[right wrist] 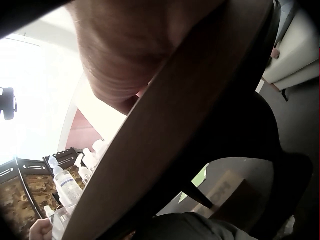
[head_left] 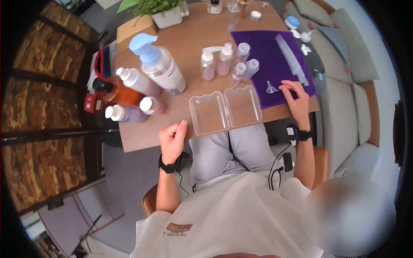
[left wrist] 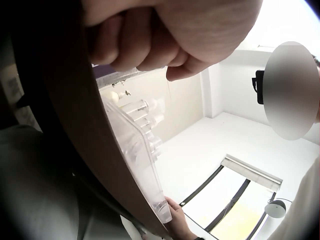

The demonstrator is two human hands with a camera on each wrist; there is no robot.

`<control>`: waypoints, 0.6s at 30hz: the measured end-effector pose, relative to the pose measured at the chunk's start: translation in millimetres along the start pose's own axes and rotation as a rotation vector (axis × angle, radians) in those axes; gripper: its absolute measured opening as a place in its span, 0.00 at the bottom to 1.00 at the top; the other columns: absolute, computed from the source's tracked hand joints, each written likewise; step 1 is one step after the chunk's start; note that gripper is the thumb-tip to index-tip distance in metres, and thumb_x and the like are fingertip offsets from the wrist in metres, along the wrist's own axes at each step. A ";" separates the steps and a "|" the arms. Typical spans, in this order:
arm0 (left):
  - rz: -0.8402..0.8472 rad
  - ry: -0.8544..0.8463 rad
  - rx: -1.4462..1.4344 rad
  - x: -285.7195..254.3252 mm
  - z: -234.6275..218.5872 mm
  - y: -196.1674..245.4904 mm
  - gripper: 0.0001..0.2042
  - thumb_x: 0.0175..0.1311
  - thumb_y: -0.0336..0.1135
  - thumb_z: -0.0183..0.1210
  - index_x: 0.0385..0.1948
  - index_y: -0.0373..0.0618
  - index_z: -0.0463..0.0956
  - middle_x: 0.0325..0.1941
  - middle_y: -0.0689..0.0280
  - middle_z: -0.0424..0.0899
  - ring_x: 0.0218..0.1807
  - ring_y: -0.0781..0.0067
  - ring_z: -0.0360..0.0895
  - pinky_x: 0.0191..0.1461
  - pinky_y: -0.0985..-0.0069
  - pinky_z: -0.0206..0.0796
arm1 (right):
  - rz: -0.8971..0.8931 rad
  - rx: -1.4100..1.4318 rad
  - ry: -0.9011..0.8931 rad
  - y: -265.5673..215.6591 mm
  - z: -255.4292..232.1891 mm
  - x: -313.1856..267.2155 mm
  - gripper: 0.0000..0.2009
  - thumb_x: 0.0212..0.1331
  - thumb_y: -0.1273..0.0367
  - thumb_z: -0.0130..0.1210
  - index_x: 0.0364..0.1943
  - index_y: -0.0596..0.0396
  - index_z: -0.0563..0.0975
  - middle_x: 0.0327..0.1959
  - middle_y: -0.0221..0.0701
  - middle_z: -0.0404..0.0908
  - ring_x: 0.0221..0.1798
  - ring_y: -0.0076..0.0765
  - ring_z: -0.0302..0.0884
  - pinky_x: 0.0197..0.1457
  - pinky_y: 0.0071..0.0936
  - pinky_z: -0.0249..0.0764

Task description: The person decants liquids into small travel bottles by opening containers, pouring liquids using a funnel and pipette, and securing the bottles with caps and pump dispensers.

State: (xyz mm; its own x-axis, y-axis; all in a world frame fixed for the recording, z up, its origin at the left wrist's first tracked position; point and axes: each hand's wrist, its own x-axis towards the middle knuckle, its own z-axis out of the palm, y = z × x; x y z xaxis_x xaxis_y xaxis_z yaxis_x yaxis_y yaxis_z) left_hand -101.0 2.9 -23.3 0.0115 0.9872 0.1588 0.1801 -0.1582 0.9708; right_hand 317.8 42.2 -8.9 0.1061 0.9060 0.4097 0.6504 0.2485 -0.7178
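My left hand (head_left: 172, 139) rests at the table's front edge, fingers curled in and holding nothing; the curled fingers also show in the left wrist view. My right hand (head_left: 296, 101) rests over the purple cloth (head_left: 269, 69), fingers loosely bent and nothing in them. Just left of its fingertips is a small clear funnel (head_left: 271, 88). Between the hands an unfolded clear plastic case (head_left: 226, 111) lies with both halves facing up. Behind it stand small clear bottles, among them a pump bottle (head_left: 224, 60) and a capped bottle (head_left: 208, 66). The right wrist view hides the right fingertips.
At the left stand a large blue-topped pump bottle (head_left: 161, 69), an amber bottle (head_left: 122, 92) and several smaller bottles. Clear flat strips (head_left: 291, 60) lie on the cloth. A potted plant (head_left: 159, 8) and a cardboard box (head_left: 137, 30) are at the back. A sofa (head_left: 344, 86) is at the right.
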 end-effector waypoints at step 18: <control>0.031 0.110 -0.274 -6.9 -9.5 -27.8 0.23 0.80 0.29 0.55 0.18 0.46 0.59 0.20 0.77 0.60 0.25 0.84 0.52 0.29 0.75 0.41 | -0.101 0.037 -0.163 6.7 -1.9 4.0 0.14 0.55 0.79 0.70 0.46 0.54 0.86 0.39 0.28 0.90 0.47 0.36 0.82 0.53 0.32 0.77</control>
State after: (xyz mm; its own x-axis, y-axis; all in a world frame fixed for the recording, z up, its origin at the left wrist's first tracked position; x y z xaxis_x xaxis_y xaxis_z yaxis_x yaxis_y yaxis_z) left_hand -115.4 0.4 -49.7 -0.0963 0.9763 0.1936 -0.0907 -0.2023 0.9751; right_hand 324.0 46.8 -11.0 -0.0837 0.9185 0.3865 0.6228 0.3510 -0.6992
